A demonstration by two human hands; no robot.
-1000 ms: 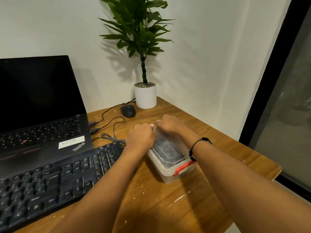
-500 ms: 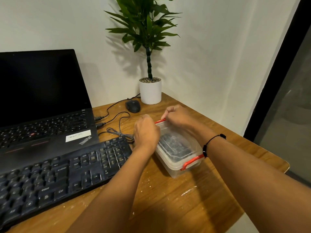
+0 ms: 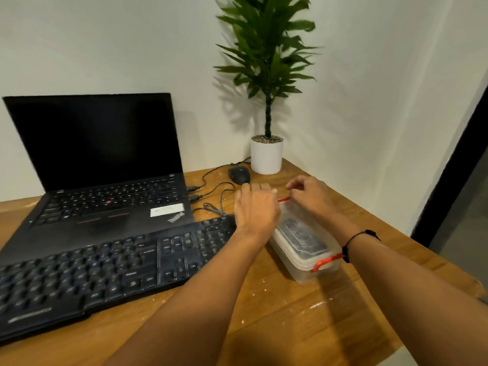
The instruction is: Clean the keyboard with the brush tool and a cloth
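Black keyboard (image 3: 111, 273) lying at the near left of the wooden worktop (image 3: 277, 313), its far edge just in front of an open black laptop (image 3: 105, 180) with a dark screen. Clear plastic box (image 3: 303, 244) just beside the keyboard's right end, lid on, a dark shape dimly visible inside but too blurred to name. Red latch (image 3: 326, 262) clipped down on the box's near end; a second red latch (image 3: 284, 199) at the far end, between the two hands. Left hand (image 3: 257, 210) laid over the far left corner of the box, fingers fairly straight, grip relaxed and holding nothing that shows. Right hand (image 3: 310, 192) at the far end of the box, fingers curled, fingertips at the far latch; whether the grip actually pinches it, cannot tell. Black cord bracelet (image 3: 353, 244) on the right wrist. Farther back, a black mouse (image 3: 239, 174) with loose cables (image 3: 216, 196) running to the laptop's right side, and a potted plant (image 3: 266, 101) in a white pot in the corner. Pale specks scattered over the near worktop.
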